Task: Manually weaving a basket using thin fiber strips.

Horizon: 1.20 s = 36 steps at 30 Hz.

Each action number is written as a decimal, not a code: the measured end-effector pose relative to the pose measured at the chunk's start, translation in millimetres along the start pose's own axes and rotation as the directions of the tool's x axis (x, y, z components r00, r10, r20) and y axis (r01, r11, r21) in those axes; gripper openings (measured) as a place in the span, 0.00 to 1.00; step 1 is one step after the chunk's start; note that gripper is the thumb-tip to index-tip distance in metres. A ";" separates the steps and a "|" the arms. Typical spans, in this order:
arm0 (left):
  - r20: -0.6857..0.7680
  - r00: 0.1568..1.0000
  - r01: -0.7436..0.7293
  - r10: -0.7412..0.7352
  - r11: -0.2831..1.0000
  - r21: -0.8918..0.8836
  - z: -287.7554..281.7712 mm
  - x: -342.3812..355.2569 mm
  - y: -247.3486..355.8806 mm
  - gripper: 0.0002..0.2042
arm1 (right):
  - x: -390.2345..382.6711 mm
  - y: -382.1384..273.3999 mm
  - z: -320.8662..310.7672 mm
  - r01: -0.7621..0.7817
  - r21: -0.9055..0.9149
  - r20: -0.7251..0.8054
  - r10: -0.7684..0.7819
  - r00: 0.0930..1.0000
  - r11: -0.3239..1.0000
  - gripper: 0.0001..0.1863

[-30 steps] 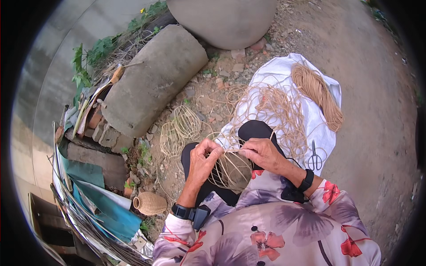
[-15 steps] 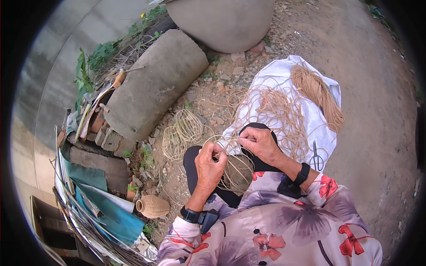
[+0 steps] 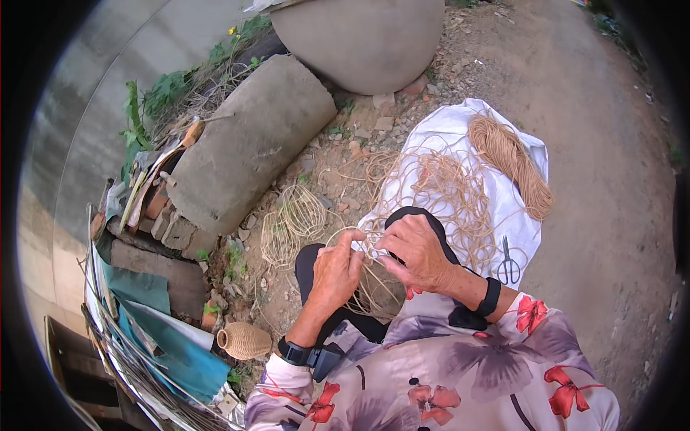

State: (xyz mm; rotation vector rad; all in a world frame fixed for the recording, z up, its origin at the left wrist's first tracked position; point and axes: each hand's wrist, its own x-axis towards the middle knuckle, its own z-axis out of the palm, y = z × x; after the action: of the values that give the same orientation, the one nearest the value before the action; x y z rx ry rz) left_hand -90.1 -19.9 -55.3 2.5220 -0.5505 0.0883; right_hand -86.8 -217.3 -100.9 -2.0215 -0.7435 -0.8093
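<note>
In my lap, between my dark-trousered knees, sits a frame of thin pale curved ribs (image 3: 375,293). My left hand (image 3: 336,271) pinches its upper edge with thumb and forefinger. Close beside it, my right hand (image 3: 417,253) bends its fingers at the same edge, on what looks like tan twine; the fingertips are partly hidden. Loose twine (image 3: 449,179) lies tangled on a white sack (image 3: 519,228) just beyond my knees. A thick twine hank (image 3: 509,161) rests on the sack's far right part, and dark scissors (image 3: 507,260) lie near its right edge.
Two openwork rib frames (image 3: 295,221) lie on the dirt at the left, with a small woven vase (image 3: 244,340) nearer me. Beyond are a broken concrete cylinder (image 3: 248,144) and a large grey vat (image 3: 359,43). Teal sheeting (image 3: 180,352) and sticks heap at the left.
My right hand has turned and come down slightly nearer the left hand, its fingers now bent over the frame's edge. My left hand stays at the edge, its fingers straighter.
</note>
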 end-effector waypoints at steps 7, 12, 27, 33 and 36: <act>0.320 0.939 0.196 -0.126 0.960 -0.198 -13.9 14.4 -3.5 0.17 | -12.5 0.7 23.2 0.254 -0.146 0.194 -0.224 0.955 0.956 0.05; 0.248 0.964 0.148 -0.095 0.967 -0.205 -10.1 11.2 6.4 0.16 | -14.2 2.5 23.5 0.268 -0.118 0.251 -0.232 0.940 0.956 0.06; -0.249 0.968 -0.014 0.023 0.999 0.038 18.9 -11.2 3.3 0.08 | -68.1 32.1 -124.5 -0.287 -0.371 0.396 0.430 0.811 0.883 0.29; -0.270 0.946 -0.173 0.179 0.984 0.046 19.5 -9.4 2.7 0.05 | -201.9 141.8 -244.7 -0.653 -0.687 -0.152 0.815 0.559 0.320 0.26; -0.257 0.951 -0.173 0.172 0.985 0.019 15.2 -8.3 2.1 0.04 | -277.6 189.1 -270.9 -0.852 -0.520 -0.405 0.862 0.307 0.059 0.21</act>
State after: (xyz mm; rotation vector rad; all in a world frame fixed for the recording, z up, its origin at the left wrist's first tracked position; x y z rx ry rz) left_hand -99.3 -26.5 -68.6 2.4030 -0.6608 0.4736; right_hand -194.1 -597.7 -273.8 -2.5225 1.0276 -0.2563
